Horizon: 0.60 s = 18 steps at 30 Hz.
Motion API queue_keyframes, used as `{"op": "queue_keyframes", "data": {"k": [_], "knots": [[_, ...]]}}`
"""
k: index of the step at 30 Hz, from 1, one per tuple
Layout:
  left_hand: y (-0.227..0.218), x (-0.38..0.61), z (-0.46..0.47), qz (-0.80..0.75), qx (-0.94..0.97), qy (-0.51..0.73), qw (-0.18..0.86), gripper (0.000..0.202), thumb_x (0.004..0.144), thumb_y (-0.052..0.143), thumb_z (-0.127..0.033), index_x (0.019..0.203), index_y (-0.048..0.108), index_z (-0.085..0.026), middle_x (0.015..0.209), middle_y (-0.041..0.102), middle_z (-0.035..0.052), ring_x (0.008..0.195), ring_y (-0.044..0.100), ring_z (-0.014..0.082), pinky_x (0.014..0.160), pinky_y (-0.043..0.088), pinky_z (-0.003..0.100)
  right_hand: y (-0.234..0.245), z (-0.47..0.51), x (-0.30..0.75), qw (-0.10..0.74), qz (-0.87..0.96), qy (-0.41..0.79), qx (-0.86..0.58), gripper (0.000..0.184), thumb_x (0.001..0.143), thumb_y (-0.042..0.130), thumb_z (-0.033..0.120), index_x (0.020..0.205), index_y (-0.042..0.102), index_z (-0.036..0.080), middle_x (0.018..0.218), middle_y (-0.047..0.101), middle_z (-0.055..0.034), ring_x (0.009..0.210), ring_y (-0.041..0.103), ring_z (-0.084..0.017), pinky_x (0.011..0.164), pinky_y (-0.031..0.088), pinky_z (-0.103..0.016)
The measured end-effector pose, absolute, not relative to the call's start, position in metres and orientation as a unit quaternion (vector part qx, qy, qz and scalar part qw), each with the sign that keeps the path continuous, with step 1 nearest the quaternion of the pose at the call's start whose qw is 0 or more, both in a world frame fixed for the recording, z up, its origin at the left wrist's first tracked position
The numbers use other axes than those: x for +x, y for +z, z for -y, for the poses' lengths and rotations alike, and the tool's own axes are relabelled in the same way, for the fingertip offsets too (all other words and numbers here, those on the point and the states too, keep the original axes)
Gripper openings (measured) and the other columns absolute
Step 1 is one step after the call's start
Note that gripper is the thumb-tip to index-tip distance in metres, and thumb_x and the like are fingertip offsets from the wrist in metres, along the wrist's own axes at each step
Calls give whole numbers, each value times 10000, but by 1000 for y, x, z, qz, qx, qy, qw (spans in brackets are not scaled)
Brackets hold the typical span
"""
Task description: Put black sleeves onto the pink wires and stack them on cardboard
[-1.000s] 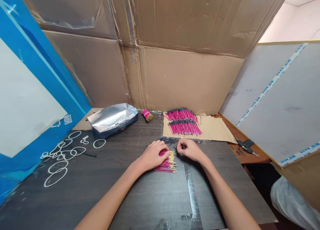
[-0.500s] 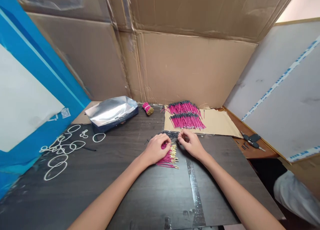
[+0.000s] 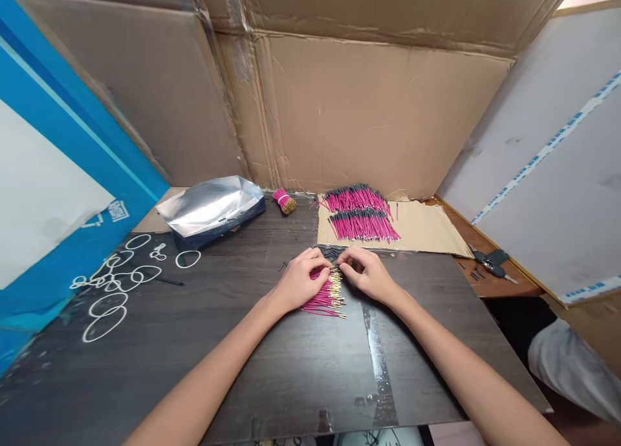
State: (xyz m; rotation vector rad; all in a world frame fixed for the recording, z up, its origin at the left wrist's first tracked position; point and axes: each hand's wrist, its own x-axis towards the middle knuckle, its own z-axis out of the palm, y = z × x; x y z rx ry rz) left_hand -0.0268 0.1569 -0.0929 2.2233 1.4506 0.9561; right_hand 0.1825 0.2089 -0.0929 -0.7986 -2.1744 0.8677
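Observation:
My left hand (image 3: 303,279) is closed in a pinch, and a thin gold tip shows at its fingertips, the end of a pink wire. Below and beside that hand lies a pile of pink wires (image 3: 320,301) with gold terminals pointing right. My right hand (image 3: 367,274) is also pinched closed, close to the left fingertips; whatever it holds is too small to make out. Just beyond both hands are small black sleeves (image 3: 330,252) in a loose heap. Farther back, pink wires with black sleeves on their ends (image 3: 363,226) lie in two rows on a cardboard sheet (image 3: 427,229).
A silver foil bag (image 3: 211,206) and a banded wire bundle (image 3: 284,202) sit at the back. White rubber bands (image 3: 104,323) are scattered on the left. Black-handled cutters (image 3: 492,263) lie on the brown ledge at right. Cardboard walls (image 3: 369,116) enclose the dark table.
My right hand has moved left, and its fingertips are now close to those of my left hand. The view has tilted slightly down.

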Motion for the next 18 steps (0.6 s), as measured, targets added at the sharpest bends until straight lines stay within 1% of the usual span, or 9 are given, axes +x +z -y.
{"op": "queue_keyframes", "data": {"k": [3, 10, 15, 18], "knots": [[-93, -27, -157, -507, 778, 335, 157, 205, 934, 548, -188, 911, 751, -211, 887, 648, 35, 909, 601, 192, 842, 478, 322, -93, -209, 182, 321, 833, 329, -308, 70, 929, 571, 215, 924, 641, 219, 849, 624, -10, 743, 565, -160, 674, 429, -269], [-93, -27, -158, -507, 777, 339, 157, 218, 942, 548, -194, 931, 766, -208, 887, 654, 35, 906, 611, 189, 860, 478, 330, -97, -211, 182, 338, 833, 324, -296, 71, 919, 576, 188, 930, 640, 215, 860, 642, -3, 774, 569, -157, 677, 416, -254], [-94, -27, -158, -506, 778, 338, 153, 221, 945, 552, -197, 939, 772, -214, 899, 656, 37, 920, 609, 190, 849, 485, 328, -97, -212, 182, 332, 830, 326, -306, 68, 915, 579, 201, 933, 643, 215, 844, 641, -3, 746, 567, -156, 666, 418, -256], [-95, -26, -158, -506, 779, 340, 148, 218, 943, 563, -204, 949, 780, -217, 897, 657, 40, 916, 605, 193, 839, 489, 329, -98, -212, 182, 330, 824, 337, -315, 92, 912, 581, 216, 984, 638, 215, 844, 641, -5, 734, 578, -156, 656, 429, -257]]}}
